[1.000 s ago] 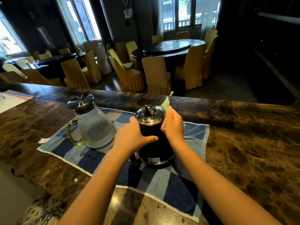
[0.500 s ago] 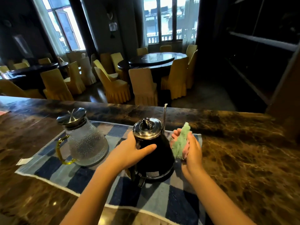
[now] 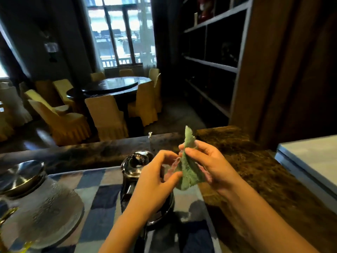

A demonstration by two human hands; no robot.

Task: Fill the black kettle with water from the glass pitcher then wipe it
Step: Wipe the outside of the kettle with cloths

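**Above the kettle, both hands working a green cloth**

On the far left edge of the marble counter (image 3: 255, 170), the glass pitcher (image 3: 45, 212) is sitting on the blue checked towel (image 3: 102, 198), its steel lid (image 3: 20, 177) on and its yellow handle (image 3: 7, 214) running out of view at the edge. Just right of it, on the same towel, the black kettle (image 3: 135, 181) is standing upright with its shiny lid (image 3: 137, 161) in place; its thin spout (image 3: 150, 137) is rising behind.

The left hand (image 3: 155, 185) is hovering directly over and in front of the kettle, hiding most of its body. Its fingers are curling in, thumb and fingertips pinching the lower left edge of the green cloth (image 3: 187, 167). The right hand (image 3: 209, 165) is holding the same cloth from the other side, fingers half closed around it, above the right end of the towel and clear of the kettle. The cloth is standing up between both hands, one corner pointing upward.

Motion blur is softening the pitcher, so any water level in it is impossible to read. The kettle's base and handle are covered by the left forearm.
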